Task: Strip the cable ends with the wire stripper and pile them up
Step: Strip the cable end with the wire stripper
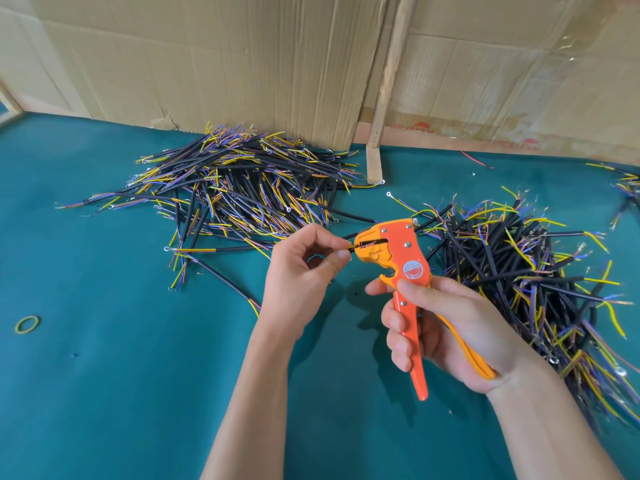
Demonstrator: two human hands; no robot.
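Over the teal table [104,393], the right hand [446,327] grips the handles of an orange wire stripper [398,258], while the left hand [301,268] pinches a black cable [349,249] fed into its head. Beyond them lie two cable heaps — the left pile [239,188] and the right pile [526,271]. A rubber band [27,323] lies near the left edge. Creased cardboard [207,57] lines the far edge.

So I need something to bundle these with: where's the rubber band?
The rubber band lies flat on the green table at the far left, alone, below the left cable pile and left of the left hand.
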